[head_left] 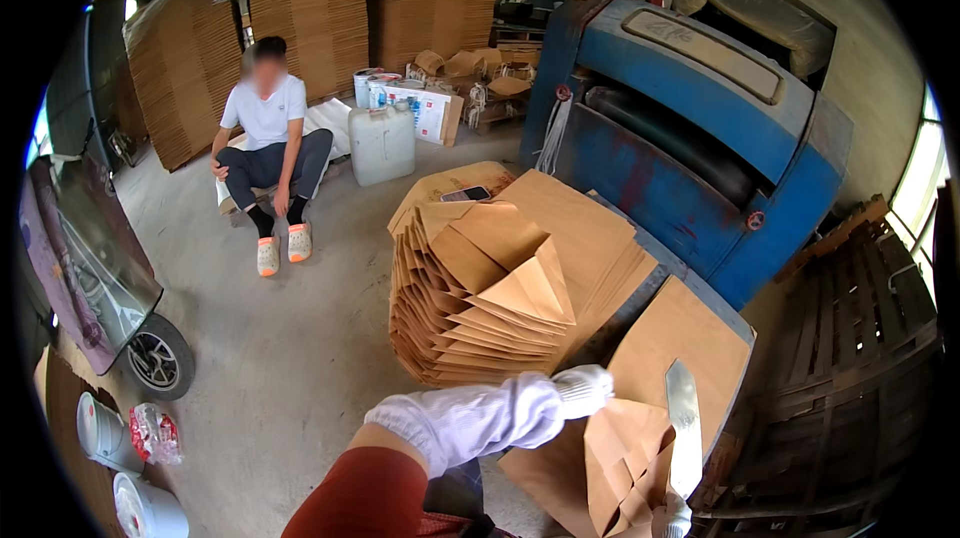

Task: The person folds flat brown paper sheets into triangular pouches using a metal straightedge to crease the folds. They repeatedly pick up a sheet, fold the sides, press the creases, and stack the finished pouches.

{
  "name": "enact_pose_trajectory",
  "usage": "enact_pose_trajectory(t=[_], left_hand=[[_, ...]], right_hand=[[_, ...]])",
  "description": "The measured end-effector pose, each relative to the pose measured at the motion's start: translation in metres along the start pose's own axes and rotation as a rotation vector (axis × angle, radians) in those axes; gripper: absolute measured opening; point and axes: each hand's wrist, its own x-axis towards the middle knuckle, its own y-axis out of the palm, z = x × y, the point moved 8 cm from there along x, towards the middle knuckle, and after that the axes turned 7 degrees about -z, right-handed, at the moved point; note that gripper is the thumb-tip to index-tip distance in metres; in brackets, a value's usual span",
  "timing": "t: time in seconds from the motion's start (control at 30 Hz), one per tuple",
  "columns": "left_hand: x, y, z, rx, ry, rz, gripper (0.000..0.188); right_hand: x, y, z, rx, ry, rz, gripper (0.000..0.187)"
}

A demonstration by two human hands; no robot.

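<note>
My left hand [585,391], in a white glove with a white oversleeve, reaches in from the lower left to the top edge of a folded brown kraft paper bag [625,463]. Its fingers are bunched, and I cannot make out whether they grip the paper. At the bottom edge my right hand [672,518], also gloved and partly cut off, is closed on the lower end of a long flat metal blade [685,428]. The blade lies over the bag's right side, tip pointing away from me. Beneath is a flat brown paper sheet [690,338].
Left of my work stands a tall stack of folded paper bags [480,328], with a phone [466,195] behind it. A blue machine [660,148] rises beyond. A person [268,128] sits at the back left beside a white jerrycan [382,146]. Buckets [150,508] stand lower left.
</note>
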Motion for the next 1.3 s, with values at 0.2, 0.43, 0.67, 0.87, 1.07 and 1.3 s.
enact_pose_trajectory(t=[0.2,0.43,0.67,0.87,1.07,1.3], left_hand=[[0.035,-0.204,-0.088,0.557,0.276,-0.386,0.012],[0.049,-0.417,0.111,0.513,-0.456,-0.416,0.023],[-0.097,-0.384,0.356,0.683,-0.919,-0.161,0.038],[-0.176,-0.336,0.422,0.202,-0.749,-0.38,0.071],[-0.18,-0.388,0.24,0.126,-0.333,-0.951,0.049],[-0.132,-0.201,-0.053,0.096,0.143,-0.7,0.043]], right_hand=[[0.062,-0.048,0.129,0.255,-0.189,-0.415,0.008],[0.223,-0.068,0.348,0.847,-0.029,-0.13,0.037],[0.204,0.018,0.463,0.328,-0.133,0.257,0.042],[0.18,0.025,0.456,0.356,-0.336,0.177,0.033],[0.069,0.037,0.308,0.226,-0.361,0.222,0.053],[0.021,-0.003,0.117,-0.063,-0.118,-0.035,0.059]])
